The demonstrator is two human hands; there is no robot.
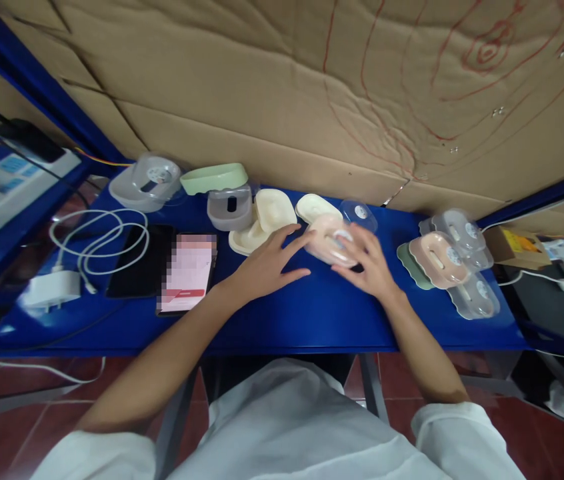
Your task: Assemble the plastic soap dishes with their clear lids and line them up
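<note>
A pink soap box (329,241) with a see-through lid is at the middle of the blue table, slightly blurred. The fingers of my right hand (368,263) curl round its right end. My left hand (277,261) is open, thumb and fingers spread, just left of the box and apart from it. Behind the left fingertips lie cream soap box trays (276,210), one tilted on another. One more cream piece (318,208) and a see-through lid (359,215) lie behind the pink box.
Assembled soap boxes (442,260) are grouped at the right. Grey trays (135,190) with see-through lids and a green tray (215,178) stand along the cardboard wall (242,87). A phone (189,273), white cable (97,233) and charger (55,288) lie left on the blue table (282,327).
</note>
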